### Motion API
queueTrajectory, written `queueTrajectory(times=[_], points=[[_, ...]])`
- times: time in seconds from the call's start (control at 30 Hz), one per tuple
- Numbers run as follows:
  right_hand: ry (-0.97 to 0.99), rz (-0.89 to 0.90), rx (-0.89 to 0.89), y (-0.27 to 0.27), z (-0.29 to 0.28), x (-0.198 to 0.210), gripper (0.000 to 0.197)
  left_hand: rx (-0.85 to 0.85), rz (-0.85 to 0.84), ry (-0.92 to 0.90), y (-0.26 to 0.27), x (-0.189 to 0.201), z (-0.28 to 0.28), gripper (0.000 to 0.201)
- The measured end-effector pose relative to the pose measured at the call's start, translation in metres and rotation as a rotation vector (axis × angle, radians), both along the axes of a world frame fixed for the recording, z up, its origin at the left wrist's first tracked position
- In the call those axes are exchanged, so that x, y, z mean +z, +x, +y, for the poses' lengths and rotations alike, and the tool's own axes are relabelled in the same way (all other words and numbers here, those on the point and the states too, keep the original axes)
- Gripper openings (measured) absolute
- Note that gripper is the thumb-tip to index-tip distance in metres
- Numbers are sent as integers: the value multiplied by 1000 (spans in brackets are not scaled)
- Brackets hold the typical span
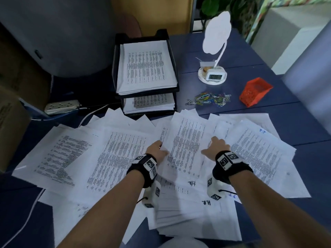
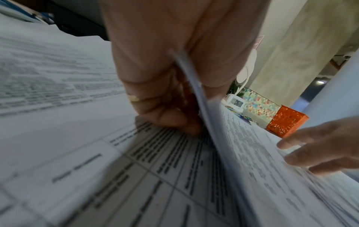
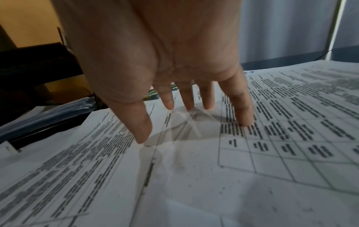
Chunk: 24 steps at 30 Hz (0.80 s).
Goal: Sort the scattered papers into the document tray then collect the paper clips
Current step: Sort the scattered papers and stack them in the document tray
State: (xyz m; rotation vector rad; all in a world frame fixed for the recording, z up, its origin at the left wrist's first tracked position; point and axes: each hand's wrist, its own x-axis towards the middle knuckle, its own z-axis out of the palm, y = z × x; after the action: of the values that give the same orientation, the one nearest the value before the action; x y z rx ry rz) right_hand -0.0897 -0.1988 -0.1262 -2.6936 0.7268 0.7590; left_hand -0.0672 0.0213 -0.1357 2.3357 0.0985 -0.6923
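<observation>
Printed white papers (image 1: 114,154) lie scattered over the near half of the blue desk. My left hand (image 1: 157,149) pinches the left edge of a lifted sheaf of sheets (image 1: 182,144); the left wrist view has that sheaf (image 2: 229,138) clamped between thumb and curled fingers (image 2: 174,121). To its right, my right hand (image 1: 215,147) rests with straight spread fingertips (image 3: 246,121) on the papers (image 3: 194,176). The black two-tier document tray (image 1: 175,86) stands at the back with stacks in both tiers. Coloured paper clips (image 1: 209,99) lie in a loose heap right of the tray.
An orange mesh box (image 1: 255,92) lies tipped right of the clips. A white stand with a small digital clock (image 1: 214,76) is behind them. A power strip (image 1: 60,106) and cables lie left of the tray. A cardboard box (image 1: 10,126) sits at the far left.
</observation>
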Motion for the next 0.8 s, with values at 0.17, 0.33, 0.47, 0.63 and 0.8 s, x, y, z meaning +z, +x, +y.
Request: queueTrajectory(times=[0.17, 0.33, 0.47, 0.63, 0.8], points=[[88, -43, -57, 3, -6, 1, 66, 112, -51, -103, -6, 4, 12, 32], [64, 6, -34, 5, -5, 3, 65, 280, -94, -152, -6, 12, 52, 22], [61, -58, -20, 6, 1, -1, 71, 404, -66, -248, -15, 15, 85, 26], [739, -377, -236, 10, 21, -2, 68, 517, -72, -420, -26, 18, 99, 14], [1133, -492, -338, 21, 41, 28, 34, 470, -84, -525, -20, 37, 94, 17]])
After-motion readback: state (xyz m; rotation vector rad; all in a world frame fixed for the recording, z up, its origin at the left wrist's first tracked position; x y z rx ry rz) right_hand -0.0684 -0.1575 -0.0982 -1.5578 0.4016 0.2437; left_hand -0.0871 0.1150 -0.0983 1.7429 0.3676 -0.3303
